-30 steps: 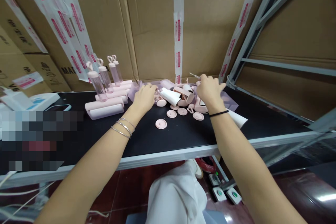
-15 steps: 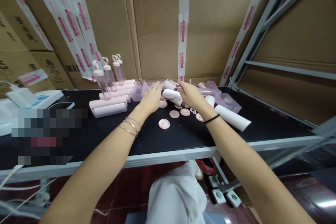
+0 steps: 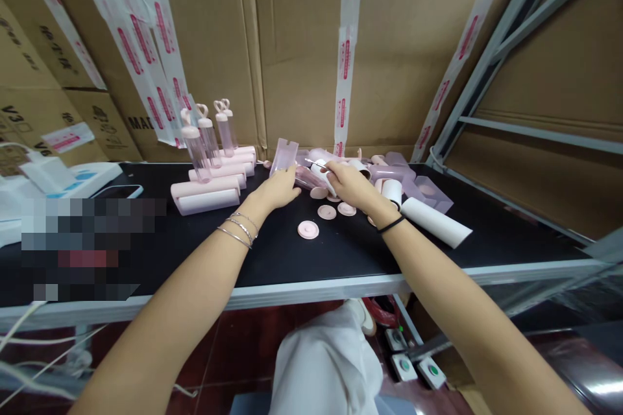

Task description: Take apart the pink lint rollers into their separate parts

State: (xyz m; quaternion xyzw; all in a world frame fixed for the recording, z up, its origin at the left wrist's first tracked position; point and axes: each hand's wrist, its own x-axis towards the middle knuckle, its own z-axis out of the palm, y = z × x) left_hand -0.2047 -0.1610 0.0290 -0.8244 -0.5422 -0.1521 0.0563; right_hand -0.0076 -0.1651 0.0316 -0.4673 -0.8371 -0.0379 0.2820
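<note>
My left hand (image 3: 276, 191) is closed on the lower end of a translucent lilac plastic case part (image 3: 285, 154), which stands tilted up from the table. In my right hand (image 3: 349, 185) is a thin metal rod-like tool (image 3: 315, 163) pointing left; its exact kind is too small to make out. Below and between the hands lie several round pink caps (image 3: 308, 229). Around my right hand is a pile of translucent lilac parts (image 3: 389, 172) and white tubes (image 3: 392, 190), partly hidden by the hand.
To the left, several pink-and-white cylinders (image 3: 209, 201) lie in a row, with clear tubes (image 3: 197, 149) with pink looped caps upright behind them. A white tube (image 3: 435, 222) lies at right. A power strip (image 3: 92, 178) sits far left. Cardboard (image 3: 302, 45) walls the back; a metal shelf post (image 3: 479, 58) stands right.
My left hand has moved slightly left and down, and the lilac case part now stands tilted up in it. My right hand has lowered a little, still with the thin tool.
</note>
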